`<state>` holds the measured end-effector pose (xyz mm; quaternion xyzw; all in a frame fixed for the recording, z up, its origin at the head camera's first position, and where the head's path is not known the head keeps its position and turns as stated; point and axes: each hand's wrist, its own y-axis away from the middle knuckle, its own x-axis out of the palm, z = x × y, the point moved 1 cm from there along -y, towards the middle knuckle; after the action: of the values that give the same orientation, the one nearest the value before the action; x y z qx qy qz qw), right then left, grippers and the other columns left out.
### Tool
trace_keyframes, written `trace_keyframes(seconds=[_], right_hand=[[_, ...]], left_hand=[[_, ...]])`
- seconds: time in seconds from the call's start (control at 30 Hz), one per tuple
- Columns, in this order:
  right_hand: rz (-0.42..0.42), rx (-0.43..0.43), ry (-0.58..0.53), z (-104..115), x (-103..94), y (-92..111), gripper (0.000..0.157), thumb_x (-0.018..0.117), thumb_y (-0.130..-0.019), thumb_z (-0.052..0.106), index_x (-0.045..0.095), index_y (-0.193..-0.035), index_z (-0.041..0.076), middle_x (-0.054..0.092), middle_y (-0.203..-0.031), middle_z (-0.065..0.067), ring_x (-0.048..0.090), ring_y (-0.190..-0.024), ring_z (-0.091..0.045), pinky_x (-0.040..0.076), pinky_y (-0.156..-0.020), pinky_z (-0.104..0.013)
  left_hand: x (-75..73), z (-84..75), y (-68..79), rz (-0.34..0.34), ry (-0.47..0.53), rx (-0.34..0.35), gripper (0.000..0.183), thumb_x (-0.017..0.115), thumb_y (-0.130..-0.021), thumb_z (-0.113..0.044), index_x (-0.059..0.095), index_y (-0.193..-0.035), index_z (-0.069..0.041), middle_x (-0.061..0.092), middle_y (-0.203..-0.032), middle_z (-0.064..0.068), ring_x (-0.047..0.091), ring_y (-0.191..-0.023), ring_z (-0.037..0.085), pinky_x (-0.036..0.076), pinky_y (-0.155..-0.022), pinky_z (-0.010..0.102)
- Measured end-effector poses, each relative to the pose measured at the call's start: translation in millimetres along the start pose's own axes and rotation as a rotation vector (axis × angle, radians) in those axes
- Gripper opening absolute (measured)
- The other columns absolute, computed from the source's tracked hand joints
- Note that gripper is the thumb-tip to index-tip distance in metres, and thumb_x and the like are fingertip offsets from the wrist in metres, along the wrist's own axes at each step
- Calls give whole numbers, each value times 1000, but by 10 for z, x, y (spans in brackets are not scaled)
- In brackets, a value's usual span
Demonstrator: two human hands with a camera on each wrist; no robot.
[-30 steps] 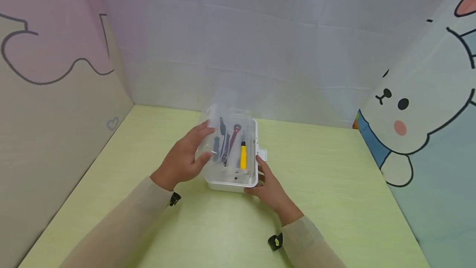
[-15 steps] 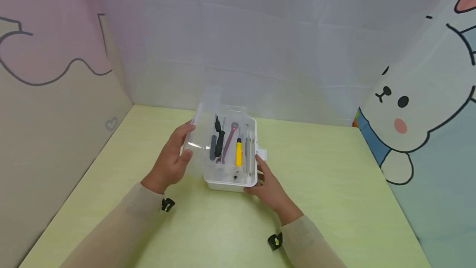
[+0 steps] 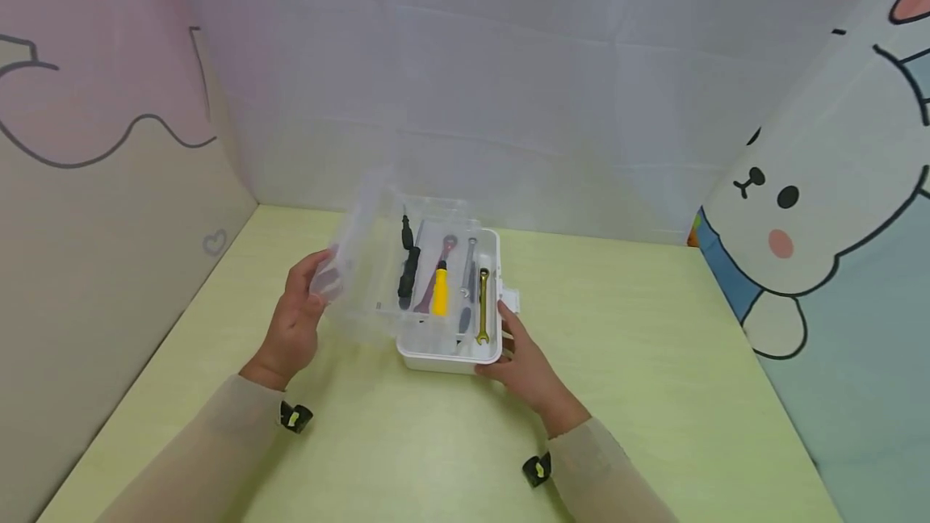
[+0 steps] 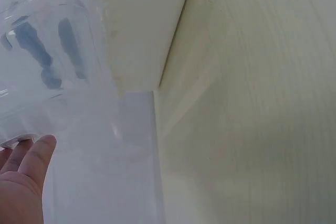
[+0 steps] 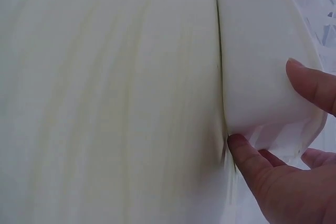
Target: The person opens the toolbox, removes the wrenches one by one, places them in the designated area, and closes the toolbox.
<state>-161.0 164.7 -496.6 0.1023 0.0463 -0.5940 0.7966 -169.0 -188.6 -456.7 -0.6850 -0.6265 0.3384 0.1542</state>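
A white toolbox stands on the table, its clear lid swung up to the left. My left hand grips the lid's edge between thumb and fingers. With my right hand I hold the box at its near right corner; the right wrist view shows thumb and fingers around the white wall. A clear tray sits raised and shifted left over the base. Seen in or through it are a yellow-handled screwdriver, a black-handled tool and a reddish wrench. A gold-coloured wrench lies in the base.
A white latch sticks out from the box's right side. The pale green table is bounded by a white back wall and printed side panels, with a rabbit on the right one.
My left hand has moved left and slightly down, opening the lid. The clear tray has shifted left with its tools, uncovering the gold-coloured wrench. My right hand stays at the box's corner.
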Motion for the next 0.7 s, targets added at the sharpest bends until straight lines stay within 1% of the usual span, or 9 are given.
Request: trace_keyframes(seconds=[0.07,0.13,0.2,0.3,0.43,0.53,0.63,0.7], right_hand=[[-2,0,-1,6,2,1,113,80,-81,-12,16,-167,24,31,-162,-19,47,-136,-42,55,-95,-38],[-4,0,0,11,7,1,113,80,-81,-12,16,-167,23,31,-162,-19,48,-135,-42,55,-95,-37],[-4,4,-3,13,17,-5,113,80,-81,-13,15,-167,24,32,-161,-18,48,-135,-41,55,-95,-37],[1,0,-12,9,16,-5,114,79,-81,-14,14,-167,23,31,-161,-20,48,-136,-41,55,-94,-37],[2,17,-28,3,26,-4,114,79,-81,-14,15,-167,24,30,-162,-20,46,-137,-42,55,-94,-36],[-2,28,-37,3,30,-2,114,80,-81,-13,15,-167,25,29,-163,-20,45,-139,-42,54,-95,-36],[-4,25,-39,7,27,0,114,79,-81,-14,15,-167,24,29,-163,-20,45,-138,-43,54,-95,-37],[-6,19,-29,6,26,-1,114,80,-81,-13,15,-167,24,29,-162,-21,46,-137,-43,55,-95,-38]], left_hand=[[-36,14,36,-4,20,-47,46,34,-110,-8,27,-155,-2,42,-142,24,44,-113,31,38,-91,32],[-61,22,68,-5,37,-97,48,31,-108,-1,25,-156,-4,39,-143,21,43,-116,29,39,-93,27],[-77,26,91,-1,74,-149,50,27,-108,1,21,-158,-6,36,-143,19,41,-118,29,40,-94,24],[-75,30,117,3,157,-220,51,24,-110,-5,16,-161,-11,33,-145,16,38,-121,32,42,-96,22],[-83,37,156,-24,264,-300,49,23,-113,-15,15,-161,-16,30,-146,13,36,-123,31,41,-97,21],[-89,43,186,-61,374,-341,47,25,-114,-18,17,-160,-18,30,-145,13,38,-124,28,42,-97,22],[-88,45,205,-93,493,-371,45,26,-114,-19,19,-159,-19,29,-148,12,40,-129,26,44,-102,23],[-93,39,215,-98,527,-393,45,27,-114,-21,18,-159,-20,28,-151,10,40,-133,26,43,-106,25]])
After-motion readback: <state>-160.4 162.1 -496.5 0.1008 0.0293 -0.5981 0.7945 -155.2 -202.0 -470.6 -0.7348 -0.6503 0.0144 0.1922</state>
